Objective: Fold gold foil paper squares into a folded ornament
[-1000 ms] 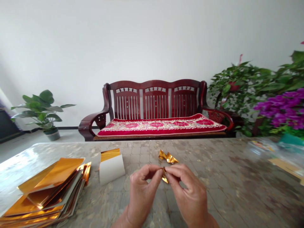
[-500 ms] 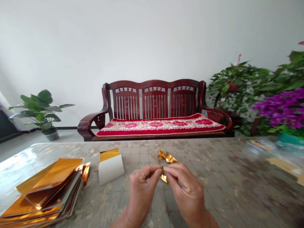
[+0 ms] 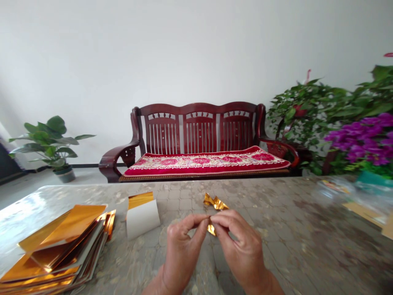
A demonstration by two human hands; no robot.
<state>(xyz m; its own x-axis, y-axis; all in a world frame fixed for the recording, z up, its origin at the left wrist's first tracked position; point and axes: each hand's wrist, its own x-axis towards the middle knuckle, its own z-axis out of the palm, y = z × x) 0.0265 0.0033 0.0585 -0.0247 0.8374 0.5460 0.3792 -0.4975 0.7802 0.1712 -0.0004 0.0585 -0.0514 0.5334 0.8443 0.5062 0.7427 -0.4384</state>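
Observation:
In the head view my left hand (image 3: 186,246) and my right hand (image 3: 241,250) meet over the table, thumbs and forefingers pinched together. Between the fingertips is a small piece of gold foil paper (image 3: 211,229), its upper part hidden by the fingers. Just beyond the hands lies a crumpled, twisted gold foil paper (image 3: 215,202) on the table. To the left of my left hand rests a curled sheet (image 3: 143,219), white on its outer side and gold at the far end.
A thick stack of gold foil paper sheets (image 3: 66,241) covers the table's left side. Clear plastic packaging (image 3: 334,188) and brown card (image 3: 364,214) lie at the right edge. Behind the patterned table (image 3: 288,233) stands a dark red wooden bench (image 3: 199,135), with plants on both sides.
Almost nothing differs. Both hands keep their pinch on the gold foil paper, and the whole view has shifted very slightly.

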